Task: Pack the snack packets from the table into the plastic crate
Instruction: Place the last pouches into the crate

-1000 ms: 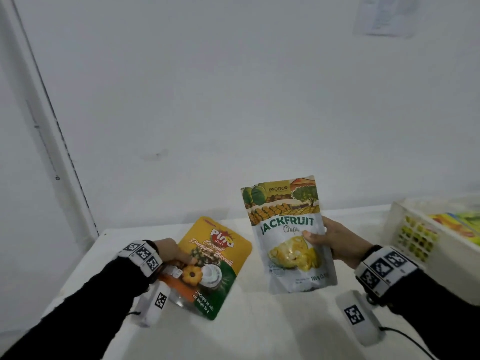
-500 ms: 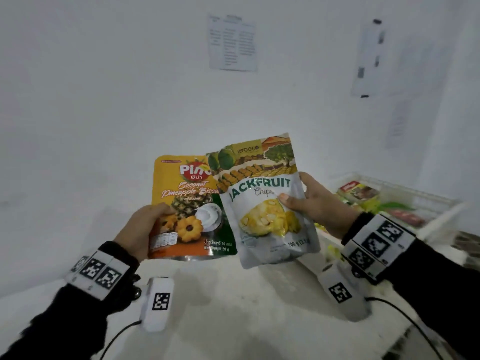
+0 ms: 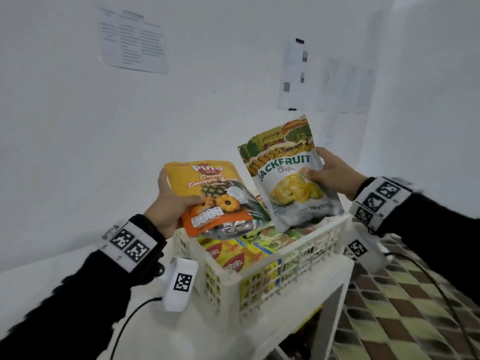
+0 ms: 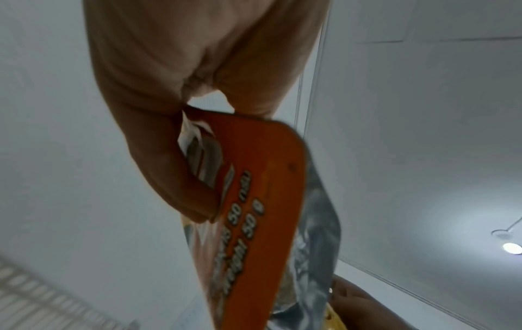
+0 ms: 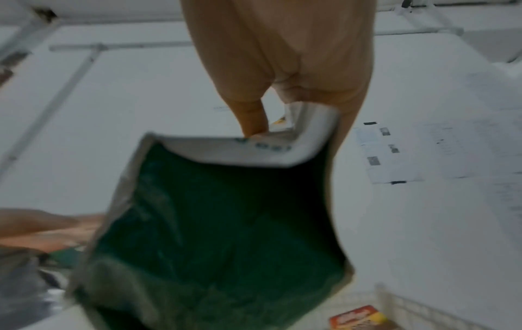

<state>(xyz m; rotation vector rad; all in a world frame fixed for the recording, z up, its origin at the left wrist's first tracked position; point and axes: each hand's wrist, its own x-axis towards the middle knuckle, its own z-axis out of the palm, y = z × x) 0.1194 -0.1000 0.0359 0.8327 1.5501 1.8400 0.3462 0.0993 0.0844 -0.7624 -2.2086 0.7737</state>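
Observation:
My left hand [image 3: 173, 201] grips a yellow and orange pineapple biscuit packet [image 3: 213, 198] by its left edge, thumb on the front. In the left wrist view the same packet [image 4: 254, 214] hangs from my left hand [image 4: 197, 138]. My right hand [image 3: 329, 175] holds a white jackfruit chips pouch [image 3: 288, 175] by its right edge; the right wrist view shows the pouch's dark green bottom [image 5: 214, 223] under my right hand [image 5: 282, 93]. Both packets hang upright just above the white plastic crate [image 3: 262, 279], which holds several yellow and green snack packets [image 3: 233, 253].
The crate stands on a white table [image 3: 202, 331] near its right edge. A brown and cream checkered floor [image 3: 405, 307] lies to the right. The white wall behind carries taped paper sheets [image 3: 132, 40]. Wrist camera cables [image 3: 130, 320] trail over the table.
Both hands have carried their packets to the right, from over the bare table to above the crate. The view has swung right, bringing the crate under the packets.

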